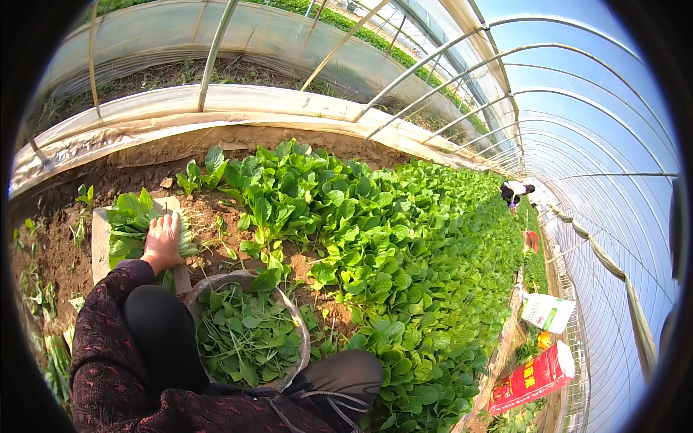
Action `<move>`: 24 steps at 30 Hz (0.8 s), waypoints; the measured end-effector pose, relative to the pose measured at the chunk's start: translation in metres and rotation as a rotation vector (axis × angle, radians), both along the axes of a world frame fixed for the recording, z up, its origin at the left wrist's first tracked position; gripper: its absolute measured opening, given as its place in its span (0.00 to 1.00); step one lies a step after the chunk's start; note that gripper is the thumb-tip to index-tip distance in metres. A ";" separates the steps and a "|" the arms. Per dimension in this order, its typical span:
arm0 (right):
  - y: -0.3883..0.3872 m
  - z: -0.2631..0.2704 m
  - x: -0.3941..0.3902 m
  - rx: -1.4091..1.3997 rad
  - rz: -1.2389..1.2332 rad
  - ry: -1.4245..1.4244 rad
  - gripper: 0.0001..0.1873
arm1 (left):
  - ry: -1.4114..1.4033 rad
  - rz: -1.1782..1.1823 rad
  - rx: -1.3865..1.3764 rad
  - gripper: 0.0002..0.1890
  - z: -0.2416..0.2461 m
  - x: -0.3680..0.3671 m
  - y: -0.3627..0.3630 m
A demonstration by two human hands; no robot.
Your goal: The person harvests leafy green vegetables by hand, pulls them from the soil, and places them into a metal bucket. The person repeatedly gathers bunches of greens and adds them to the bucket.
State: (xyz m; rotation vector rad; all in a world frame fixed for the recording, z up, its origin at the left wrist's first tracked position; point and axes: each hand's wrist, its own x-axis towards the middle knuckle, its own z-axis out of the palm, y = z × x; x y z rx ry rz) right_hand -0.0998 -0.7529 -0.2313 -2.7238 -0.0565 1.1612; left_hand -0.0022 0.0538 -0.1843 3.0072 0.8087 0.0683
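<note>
My left hand (164, 242) lies palm down over a bundle of leafy greens (130, 219), its fingers across the pale stems. The leaves spread to the left and the cut-looking stem ends face right. Under the bundle is a flat tan board or piece of cardboard (101, 246) on the soil. My right hand is out of view. Between my knees stands a round basin (304, 330) with loose green leaves and thin stems (246, 338) in it.
A dense bed of leafy greens (400, 260) grows ahead and to the right. A red printed sack (533, 376) and a white printed bag (548, 312) lie along its right edge. Farther off, a person (514, 192) bends over the bed. Metal hoops (444, 76) carry plastic film.
</note>
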 end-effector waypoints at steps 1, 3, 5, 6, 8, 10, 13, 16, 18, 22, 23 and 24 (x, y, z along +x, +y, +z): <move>-0.011 0.009 0.012 0.001 0.068 -0.026 0.14 | -0.006 0.002 -0.005 0.60 -0.003 0.001 0.001; -0.018 0.029 0.064 -0.017 -0.370 -0.106 0.13 | -0.010 0.000 0.004 0.59 -0.003 0.001 0.000; 0.016 0.056 0.147 0.096 -0.450 -0.241 0.10 | -0.015 -0.006 -0.011 0.57 -0.004 -0.002 0.002; 0.075 0.088 0.179 0.131 -0.354 -0.342 0.08 | -0.017 -0.016 -0.017 0.56 -0.003 -0.002 0.004; 0.134 0.114 0.254 0.444 -0.353 -0.450 0.06 | -0.030 -0.043 -0.034 0.54 -0.001 0.002 0.002; 0.234 0.134 0.314 0.673 -0.387 -0.442 0.07 | -0.036 -0.092 0.013 0.53 0.001 0.001 0.004; 0.406 0.151 0.347 0.955 -0.235 -0.297 0.09 | -0.004 -0.181 0.116 0.51 0.011 -0.004 0.011; 0.537 0.140 0.344 1.087 -0.026 -0.075 0.10 | -0.044 -0.194 -0.023 0.54 0.005 0.002 0.014; 0.614 0.117 0.332 1.156 0.146 -0.051 0.09 | -0.081 -0.191 -0.025 0.55 0.001 0.002 0.016; 0.726 0.072 0.307 1.061 0.482 -0.255 0.10 | 0.068 -0.124 -0.191 0.58 0.019 0.022 0.021; 0.741 0.064 0.303 1.083 0.572 -0.409 0.10 | 0.059 -0.128 -0.188 0.57 0.014 0.025 0.022; 0.759 0.067 0.297 1.113 0.669 -0.566 0.10 | 0.046 -0.124 -0.175 0.57 0.013 0.025 0.024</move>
